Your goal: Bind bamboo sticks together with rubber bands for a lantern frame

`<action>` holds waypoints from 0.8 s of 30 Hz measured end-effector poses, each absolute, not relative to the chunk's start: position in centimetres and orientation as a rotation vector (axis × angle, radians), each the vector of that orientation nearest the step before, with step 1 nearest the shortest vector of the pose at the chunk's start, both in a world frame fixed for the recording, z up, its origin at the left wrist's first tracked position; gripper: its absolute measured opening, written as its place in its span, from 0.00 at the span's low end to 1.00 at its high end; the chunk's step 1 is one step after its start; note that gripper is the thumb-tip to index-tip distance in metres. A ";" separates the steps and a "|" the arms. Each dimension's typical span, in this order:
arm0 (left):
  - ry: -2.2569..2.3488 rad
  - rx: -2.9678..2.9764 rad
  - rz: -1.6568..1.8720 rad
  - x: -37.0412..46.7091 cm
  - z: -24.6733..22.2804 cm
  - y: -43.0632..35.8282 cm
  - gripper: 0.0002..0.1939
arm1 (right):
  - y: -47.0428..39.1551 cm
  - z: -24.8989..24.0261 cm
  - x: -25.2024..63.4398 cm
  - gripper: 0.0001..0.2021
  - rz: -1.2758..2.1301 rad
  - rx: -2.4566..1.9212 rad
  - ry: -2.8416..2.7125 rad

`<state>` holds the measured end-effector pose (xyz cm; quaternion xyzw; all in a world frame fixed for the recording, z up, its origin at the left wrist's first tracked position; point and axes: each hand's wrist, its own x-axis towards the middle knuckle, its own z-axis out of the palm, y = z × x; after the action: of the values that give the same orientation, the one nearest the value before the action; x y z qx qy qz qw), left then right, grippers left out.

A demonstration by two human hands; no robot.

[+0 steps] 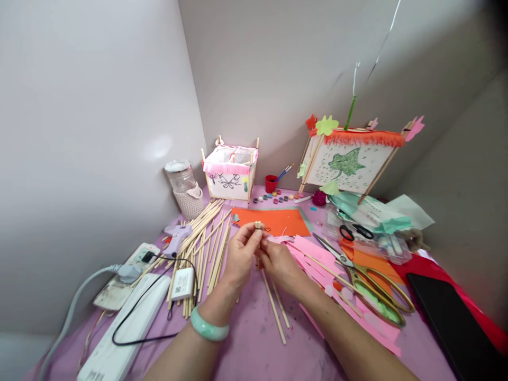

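Observation:
My left hand (243,248), with a pale green bangle on the wrist, is closed on the upper ends of two thin wooden sticks (273,307). A dark loop of cord (267,229) shows at the stick tops, beside the left thumb. My right hand (280,262) meets the left just below, its fingers closed round the same spot; its fingertips are partly hidden. The sticks hang down toward me and spread slightly apart over the purple tablecloth (254,354). Behind the hands lies an orange sheet (293,221).
Loose sticks (216,254), a glue gun (177,238) and a power strip (127,328) lie left. Gold-handled scissors (373,288), pink paper (317,251) and a black tablet (452,323) are right. Two paper lanterns (228,185) (349,164) and a jar (184,190) stand behind.

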<state>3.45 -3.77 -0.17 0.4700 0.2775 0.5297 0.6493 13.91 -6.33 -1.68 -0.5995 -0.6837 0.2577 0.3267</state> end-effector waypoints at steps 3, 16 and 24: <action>0.652 1.074 1.198 3.4 0.1 -3.9 0.10 | -6.3 -1.6 13.8 0.10 0.676 -1.578 -1.789; 0.654 1.073 1.191 3.0 -0.1 -3.3 0.15 | -6.4 -1.1 14.3 0.11 0.707 -1.459 -1.835; 0.581 0.872 1.145 3.2 0.0 -3.0 0.12 | -6.3 -1.4 14.4 0.11 0.715 -1.485 -1.812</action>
<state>3.15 -3.04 0.02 0.3935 0.2622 0.5166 0.7139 14.39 -6.34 -1.45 -0.5705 -0.6958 0.2745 0.3392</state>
